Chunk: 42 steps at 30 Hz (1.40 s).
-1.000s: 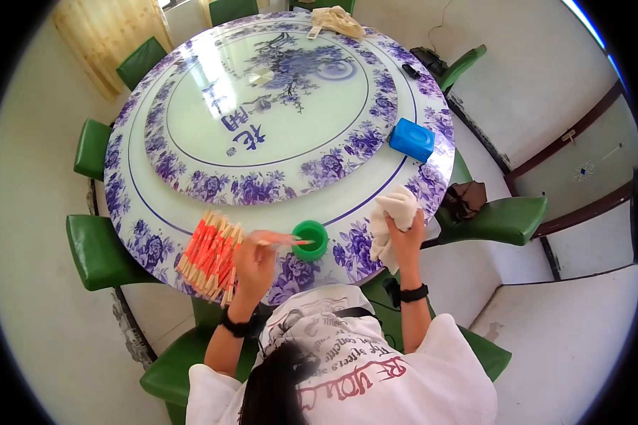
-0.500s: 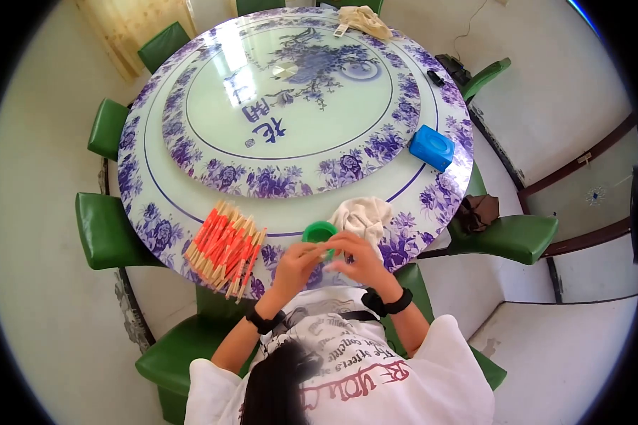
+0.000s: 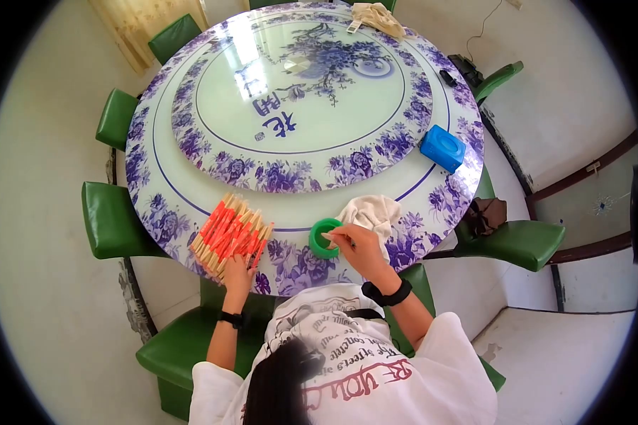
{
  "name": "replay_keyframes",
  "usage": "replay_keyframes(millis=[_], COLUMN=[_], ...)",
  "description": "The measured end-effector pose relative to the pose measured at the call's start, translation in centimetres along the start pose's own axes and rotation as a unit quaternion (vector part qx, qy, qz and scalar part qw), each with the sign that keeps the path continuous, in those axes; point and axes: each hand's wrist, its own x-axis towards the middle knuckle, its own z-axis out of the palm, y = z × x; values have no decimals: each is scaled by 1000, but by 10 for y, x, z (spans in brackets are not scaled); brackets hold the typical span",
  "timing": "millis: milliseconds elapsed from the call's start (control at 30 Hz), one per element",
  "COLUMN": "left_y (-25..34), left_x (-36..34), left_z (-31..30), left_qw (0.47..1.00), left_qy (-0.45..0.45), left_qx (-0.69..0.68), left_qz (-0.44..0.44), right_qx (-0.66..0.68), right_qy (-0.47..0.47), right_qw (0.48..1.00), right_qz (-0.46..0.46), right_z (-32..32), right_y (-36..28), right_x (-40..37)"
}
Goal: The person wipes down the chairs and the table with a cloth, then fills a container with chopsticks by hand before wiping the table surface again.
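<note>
A pile of thin tan sticks in orange-red wrappers [image 3: 228, 230], looking like wrapped chopsticks, lies near the table's front edge. My left hand [image 3: 239, 270] reaches onto its lower right part, fingers stretched over the sticks. To the right stands a round green container [image 3: 315, 239], open at the top. My right hand [image 3: 360, 248] is at its right rim, thumb and fingers pinched together. Whatever they pinch is too small to make out. Just behind that hand lies a crumpled whitish cloth [image 3: 376, 212].
The round flower-patterned table [image 3: 170, 223] carries a raised turntable [image 3: 298, 134]. A blue box [image 3: 443, 149] sits on the right side, with a small black object [image 3: 447, 78] farther back. A beige cloth bag [image 3: 379, 18] lies at the far edge. Green chairs [image 3: 120, 219] surround the table.
My left hand has left my right hand and moved left onto the stick pile. My right hand stays by the green container, its fingers now pinched at the rim. The view has shifted slightly.
</note>
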Motion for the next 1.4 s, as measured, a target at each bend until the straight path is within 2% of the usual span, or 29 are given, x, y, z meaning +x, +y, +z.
replay_keyframes(millis=[167, 300, 400, 500, 533, 633, 667, 733, 800, 833, 900, 1000, 1100, 1200, 1300, 1333, 1400], left_y=[-18, -20, -22, -16, -7, 38, 56, 106, 139, 157, 185, 194, 204, 208, 190, 186, 177], left_x=[-4, -6, 0, 10, 12, 18, 17, 7, 2, 3, 5, 14, 19, 30, 57, 60, 67], left_z=[24, 12, -7, -35, -52, -104, -117, -150, -154, -158, -165, -152, -154, -147, -96, -91, -77], left_qw=[995, 990, 992, 981, 984, 949, 908, 870, 873, 878, 883, 845, 859, 860, 841, 826, 811], left_qy=[46, 63, 36, 20, 66, 28, 15, -12, -24, -25, -25, -67, -74, -29, 14, 21, 4], left_qx=[-90, -128, -116, -175, -163, -301, -411, -493, -464, -441, -393, -491, -447, -435, -520, -551, -582], left_qz=[10, 10, -26, -84, -26, -94, -74, 7, 151, 186, 254, 199, 238, 263, 146, 115, 57], right_qx=[21, 10, 5, 16, 25, -5, 15, 99, 164, 186, 306, 212, 123, 31, 132, 110, 49], right_qy=[-44, -63, -51, 51, 81, 153, 164, 107, 37, -3, 12, 24, 28, 53, 120, 129, 85], right_qw=[998, 993, 991, 995, 992, 988, 986, 989, 986, 982, 943, 975, 991, 998, 977, 979, 991], right_qz=[46, 101, 126, 85, 89, 10, 7, 0, -12, -21, 130, 58, -47, 32, 113, 112, 97], right_z=[4, -11, -22, -27, -29, -39, -38, -37, -34, -33, -28, -45, -54, -60, -60, -60, -59], right_y=[3, -22, -22, -12, -9, -23, -25, -53, -80, -86, -88, -88, -103, -80, -57, -52, -41], right_x=[7, 11, 12, 9, 9, 8, 5, 8, 13, 17, 17, 24, 25, 25, 27, 27, 30])
